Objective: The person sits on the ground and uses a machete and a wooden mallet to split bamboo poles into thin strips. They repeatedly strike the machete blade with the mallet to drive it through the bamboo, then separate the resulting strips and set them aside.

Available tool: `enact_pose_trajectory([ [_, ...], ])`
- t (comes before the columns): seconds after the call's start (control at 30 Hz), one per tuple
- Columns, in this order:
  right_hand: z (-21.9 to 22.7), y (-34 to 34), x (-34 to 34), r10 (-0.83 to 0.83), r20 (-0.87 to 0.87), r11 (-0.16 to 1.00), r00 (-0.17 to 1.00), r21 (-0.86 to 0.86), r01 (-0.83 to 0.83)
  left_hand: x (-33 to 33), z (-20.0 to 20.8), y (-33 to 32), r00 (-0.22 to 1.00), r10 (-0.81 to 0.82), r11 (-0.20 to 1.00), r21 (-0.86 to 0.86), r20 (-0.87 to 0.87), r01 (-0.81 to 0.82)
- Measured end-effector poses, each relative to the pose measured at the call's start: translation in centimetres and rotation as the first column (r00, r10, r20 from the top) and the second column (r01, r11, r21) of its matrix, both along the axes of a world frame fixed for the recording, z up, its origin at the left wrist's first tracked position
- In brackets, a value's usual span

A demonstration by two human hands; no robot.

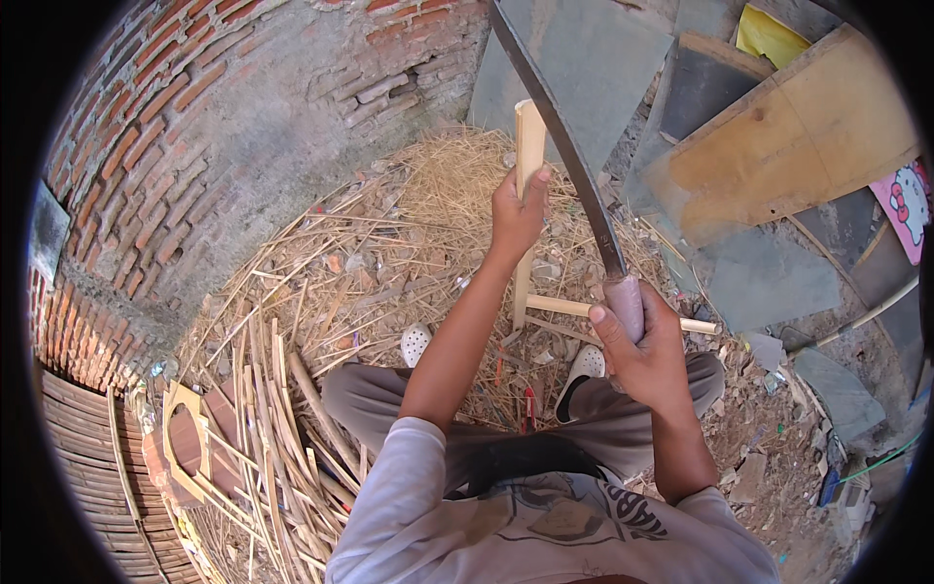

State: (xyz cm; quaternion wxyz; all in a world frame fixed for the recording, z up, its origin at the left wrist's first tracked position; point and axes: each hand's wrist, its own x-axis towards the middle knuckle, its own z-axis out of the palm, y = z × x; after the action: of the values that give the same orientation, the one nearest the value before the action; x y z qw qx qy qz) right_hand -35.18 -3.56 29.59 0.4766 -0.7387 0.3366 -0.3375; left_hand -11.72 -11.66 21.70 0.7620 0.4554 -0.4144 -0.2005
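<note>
Head view: left hand (519, 216) is closed around a split bamboo strip (530, 141), fingers wrapped, thumb laid along its right edge. Strip stands near upright in the picture; grip sits around its middle, the wider pale top sticking out above the fist, thinner tail running down below it. Right hand (650, 355) is wrapped on the pale purple handle (626, 307) of a long curved blade (576, 158), thumb on the left side, fingers mostly hidden behind. Blade runs up and left from the grip, passing just beside the strip's top end; can't tell if they touch. A second bamboo piece (556, 305) lies crosswise, passing behind the right hand, its left end by the strip's tail; contact there unclear. Seated person's knees spread either side, white perforated clogs (415, 345) on the feet. Ground in front: straw (452, 185) and rubble. Left: heap of long bamboo sticks (277, 438), tan panel with a cutout (202, 440) next to it, brick wall (146, 165) behind. Upper right: large brown board (778, 131) over grey sheets (773, 277), yellow piece (769, 37) at its top edge, pink printed sheet (905, 209) at its right end
</note>
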Motion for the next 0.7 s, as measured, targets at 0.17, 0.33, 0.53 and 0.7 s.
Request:
enact_pose_trajectory([
  [0.17, 4.3, 1.1, -0.8, -0.013, 0.325, 0.996, 0.946, -0.077, 0.040, -0.3, 0.3, 0.8, 0.998, -0.002, 1.000, 0.023, 0.065, 0.001],
  [0.33, 1.6, -0.4, 0.6, -0.056, 0.135, 0.987, 0.989, -0.139, 0.075, -0.7, 0.2, 0.7, 0.998, 0.005, 0.999, 0.034, 0.057, -0.007],
  [0.53, -1.3, -2.3, -1.0, 0.067, -0.129, 0.997, 0.989, 0.046, -0.062, -1.3, -0.8, 1.2, 0.995, 0.000, 0.997, 0.083, 0.103, -0.009],
  [0.7, 0.9, -0.7, -0.9, 0.212, -0.031, 0.932, 0.977, 0.307, -0.193, -0.2, -0.4, 1.4, 0.990, -0.088, 0.985, 0.161, 0.114, 0.069],
])
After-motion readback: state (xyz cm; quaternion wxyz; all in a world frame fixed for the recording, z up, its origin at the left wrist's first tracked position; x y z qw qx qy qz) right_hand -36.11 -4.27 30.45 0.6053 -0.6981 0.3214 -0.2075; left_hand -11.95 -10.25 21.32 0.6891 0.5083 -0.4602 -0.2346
